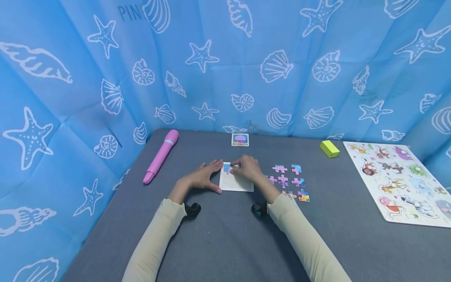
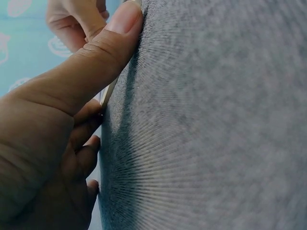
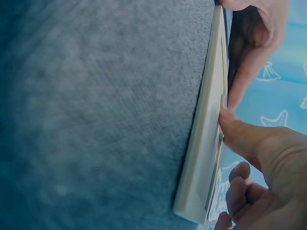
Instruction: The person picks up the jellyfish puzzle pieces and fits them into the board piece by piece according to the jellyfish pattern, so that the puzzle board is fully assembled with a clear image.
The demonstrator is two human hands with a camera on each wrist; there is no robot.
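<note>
A small white puzzle tray (image 1: 237, 186) lies flat on the dark grey table, with blue and pink puzzle pieces (image 1: 227, 168) along its far left part. My left hand (image 1: 201, 176) is at the tray's left side, thumb and fingers spread and touching its edge; the left wrist view shows the thumb at the near corner. Over the tray, my right hand (image 1: 248, 168) pinches a puzzle piece between thumb and index finger, mostly covering it. In the right wrist view those fingertips are down at the tray's top surface. Several loose pink, blue and yellow jigsaw pieces (image 1: 283, 180) lie to the right.
Behind the tray is a small picture card (image 1: 240, 140) with a pink sea creature. A pink marker-shaped stick (image 1: 161, 156) lies at left. A yellow block (image 1: 329, 149) and a large animal puzzle board (image 1: 401, 184) are at right. Blue shell-patterned curtains (image 1: 218, 90) border the table.
</note>
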